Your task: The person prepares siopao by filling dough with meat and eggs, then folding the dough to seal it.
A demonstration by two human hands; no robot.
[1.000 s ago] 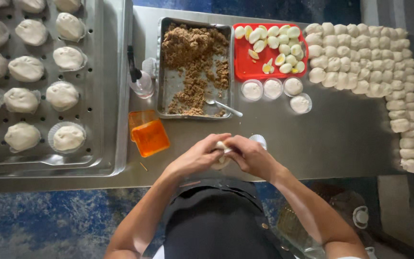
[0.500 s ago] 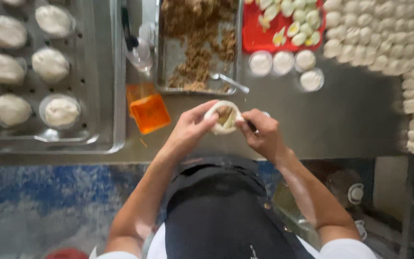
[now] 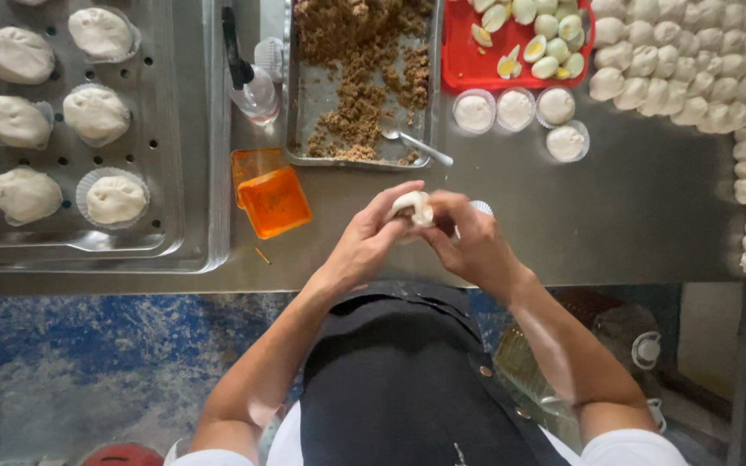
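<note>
Both hands are meeting over the near edge of the steel table (image 3: 615, 216). The left hand (image 3: 364, 242) and right hand (image 3: 472, 242) are closing their fingers together around a soft, pale dough ball (image 3: 414, 207), which is sitting pinched between the fingertips, its smooth surface gathering into folds. Just left of the hands, an orange translucent plastic box (image 3: 274, 200) is resting flat. Farther off, a rectangular metal tray (image 3: 304, 103) is holding crumbly brown filling (image 3: 360, 78) and a spoon (image 3: 414, 145). To the far right, a red tray (image 3: 459, 65) is carrying halved boiled eggs (image 3: 533, 34), with rows of small round dough pieces (image 3: 692, 78) lying beside it. On the left, a perforated steel pan (image 3: 166, 173) is bearing lumpy shaped buns (image 3: 114, 198) in paper liners.
</note>
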